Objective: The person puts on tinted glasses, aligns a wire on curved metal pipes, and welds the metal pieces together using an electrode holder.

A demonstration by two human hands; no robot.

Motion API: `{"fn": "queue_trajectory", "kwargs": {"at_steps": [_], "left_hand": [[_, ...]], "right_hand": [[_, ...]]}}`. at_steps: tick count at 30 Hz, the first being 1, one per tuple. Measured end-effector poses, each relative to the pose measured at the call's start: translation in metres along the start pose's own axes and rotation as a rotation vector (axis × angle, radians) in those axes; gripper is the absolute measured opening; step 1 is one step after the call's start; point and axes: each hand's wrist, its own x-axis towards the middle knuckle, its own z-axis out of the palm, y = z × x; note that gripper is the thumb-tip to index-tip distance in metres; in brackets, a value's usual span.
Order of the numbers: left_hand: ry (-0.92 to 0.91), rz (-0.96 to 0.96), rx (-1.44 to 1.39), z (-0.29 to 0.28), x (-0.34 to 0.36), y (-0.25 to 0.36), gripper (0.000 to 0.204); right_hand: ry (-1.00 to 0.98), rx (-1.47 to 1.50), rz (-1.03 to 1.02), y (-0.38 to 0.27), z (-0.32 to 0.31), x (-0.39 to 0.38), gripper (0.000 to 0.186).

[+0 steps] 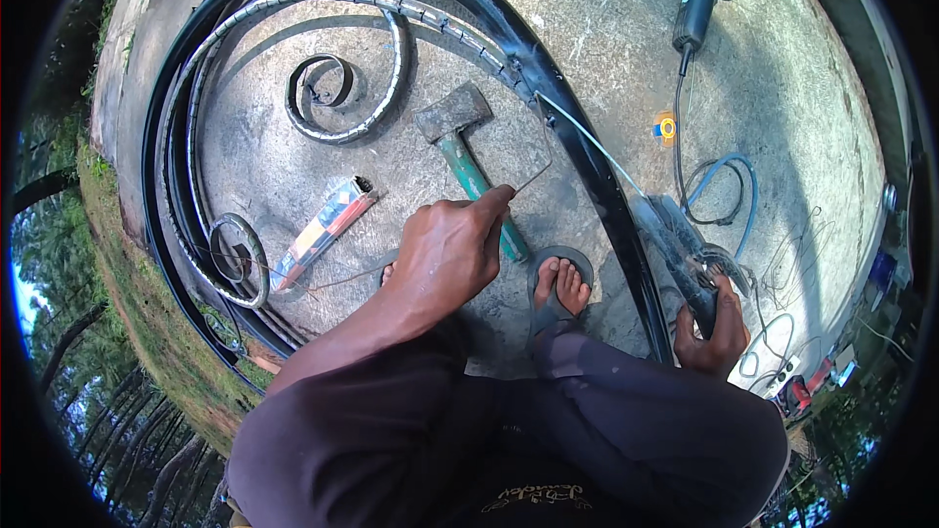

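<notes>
My left hand (452, 249) pinches a thin bent wire (534, 178), whose tip reaches the joint between a curved black metal bar (577, 147) and a notched scroll strip (430, 15). Its tail trails off left past my wrist. My right hand (719, 332) is wrapped around a dark tool (690, 269) that looks like a welding electrode holder. A pale welding rod (592, 139) extends from it, across the black bar, to the same joint. Below the joint lies a hatchet (455, 117) with a worn green handle, near my left hand.
A curled metal scroll (333, 137) and an opened packet (328, 225) lie left on the concrete (587, 0). At upper right are an angle grinder (696, 5) and an orange roll (666, 127). Cables (751, 205) and a power strip (785, 372) sit right. My feet (562, 286) stand close below.
</notes>
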Motion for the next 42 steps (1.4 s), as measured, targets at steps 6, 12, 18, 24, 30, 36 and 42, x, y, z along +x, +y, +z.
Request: {"fn": "queue_trajectory", "kwargs": {"at_steps": [6, 12, 18, 24, 30, 36, 42], "left_hand": [[-0.040, -0.047, 0.035, -0.003, -0.006, -0.006, 0.025], [-0.002, 0.011, -0.006, 0.001, -0.006, -0.009, 0.023], [-0.006, 0.013, 0.011, 0.000, -0.003, -0.011, 0.024], [-0.038, -0.034, 0.036, -0.006, -0.007, -0.007, 0.024], [-0.065, -0.037, 0.058, -0.006, -0.003, -0.005, 0.024], [0.001, 0.017, 0.018, -0.002, -0.006, -0.013, 0.023], [-0.126, 0.026, 0.114, -0.013, -0.006, -0.006, 0.030]], "right_hand": [[0.053, 0.054, -0.012, -0.005, -0.012, 0.016, 0.052], [0.010, -0.009, -0.094, -0.012, -0.048, 0.050, 0.057], [-0.211, -0.110, -0.030, -0.030, -0.059, 0.071, 0.059], [-0.118, -0.020, 0.066, -0.029, -0.079, 0.074, 0.054], [-0.205, -0.122, 0.139, -0.036, -0.096, 0.083, 0.054], [-0.271, -0.108, 0.114, -0.047, -0.105, 0.095, 0.054], [-0.272, -0.121, 0.201, -0.052, -0.113, 0.098, 0.055]]}}
